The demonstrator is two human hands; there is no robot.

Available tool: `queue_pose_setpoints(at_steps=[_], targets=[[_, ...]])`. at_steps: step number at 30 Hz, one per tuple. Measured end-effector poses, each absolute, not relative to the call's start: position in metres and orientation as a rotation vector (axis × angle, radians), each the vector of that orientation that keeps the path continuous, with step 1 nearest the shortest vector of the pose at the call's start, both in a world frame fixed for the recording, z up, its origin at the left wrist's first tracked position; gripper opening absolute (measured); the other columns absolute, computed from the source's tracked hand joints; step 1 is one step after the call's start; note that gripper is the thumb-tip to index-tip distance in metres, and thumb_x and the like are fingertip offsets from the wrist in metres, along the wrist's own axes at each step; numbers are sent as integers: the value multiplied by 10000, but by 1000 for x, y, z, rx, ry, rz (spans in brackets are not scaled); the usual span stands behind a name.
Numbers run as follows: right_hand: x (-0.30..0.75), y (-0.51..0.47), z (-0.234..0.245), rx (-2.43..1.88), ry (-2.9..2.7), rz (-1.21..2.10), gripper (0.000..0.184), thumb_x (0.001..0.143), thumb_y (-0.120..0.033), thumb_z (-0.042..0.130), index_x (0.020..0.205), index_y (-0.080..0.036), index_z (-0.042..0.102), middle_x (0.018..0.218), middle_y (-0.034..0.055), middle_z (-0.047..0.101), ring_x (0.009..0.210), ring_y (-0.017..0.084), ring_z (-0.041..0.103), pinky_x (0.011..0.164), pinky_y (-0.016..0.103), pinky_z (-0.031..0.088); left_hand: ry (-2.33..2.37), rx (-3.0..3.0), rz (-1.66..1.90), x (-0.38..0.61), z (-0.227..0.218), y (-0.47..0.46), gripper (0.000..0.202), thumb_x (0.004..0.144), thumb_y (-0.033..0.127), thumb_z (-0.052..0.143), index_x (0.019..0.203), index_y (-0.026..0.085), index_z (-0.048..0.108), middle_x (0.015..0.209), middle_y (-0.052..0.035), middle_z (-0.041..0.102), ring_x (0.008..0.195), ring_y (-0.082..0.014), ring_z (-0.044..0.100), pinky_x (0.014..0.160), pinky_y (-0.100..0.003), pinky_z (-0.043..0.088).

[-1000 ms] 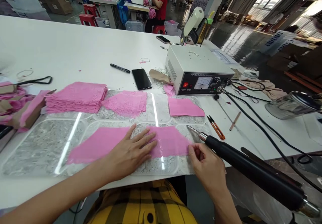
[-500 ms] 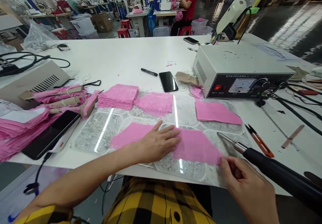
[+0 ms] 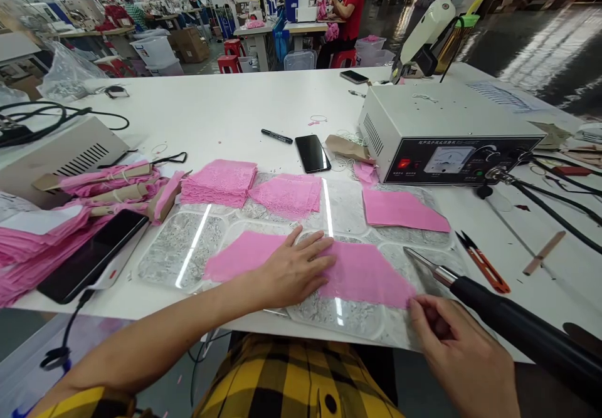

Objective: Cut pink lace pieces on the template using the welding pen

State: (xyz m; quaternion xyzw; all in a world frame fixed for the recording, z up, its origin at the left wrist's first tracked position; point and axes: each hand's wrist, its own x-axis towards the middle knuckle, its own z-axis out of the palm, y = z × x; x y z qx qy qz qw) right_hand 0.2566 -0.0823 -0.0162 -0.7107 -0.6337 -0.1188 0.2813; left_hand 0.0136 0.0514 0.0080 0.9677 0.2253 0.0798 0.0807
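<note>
Pink fabric panel remains unshifted, steadied beneath the spread left hand, corner pinched in the right hand.

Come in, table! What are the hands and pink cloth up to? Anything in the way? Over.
Left hand spread on pink cloth, right hand pinching its right corner. Cloth lying on mat. Black tool near right hand, tip beside cloth.

The right hand pinches, thumb against forefinger, its wrist below and right of that grip. Left of it, the left hand lies flat, fingers spread, forearm slanting down leftward.
</note>
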Motion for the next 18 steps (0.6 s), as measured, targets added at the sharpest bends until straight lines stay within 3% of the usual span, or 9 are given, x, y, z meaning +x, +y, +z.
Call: queue_pose_setpoints(at_steps=[12,18], targets=[[258,-86,-16,-1900,-1568,-259,189,903,-315,532,895,-181,665,661,-4,660,524,95,586,549,208,458,606,2958,291,13,9,52,361,1017,243,369,1312,170,564,1451,-122,481,1383,-298,399,1150,-588,257],[262,-90,-19,-1728,-1616,-268,202,877,-149,547,1010,-197,692,885,52,719,792,141,690,716,234,548,471,3080,345,14,6,53,374,1010,194,378,1352,178,530,1467,-104,462,1399,-292,373,1154,-568,266]])
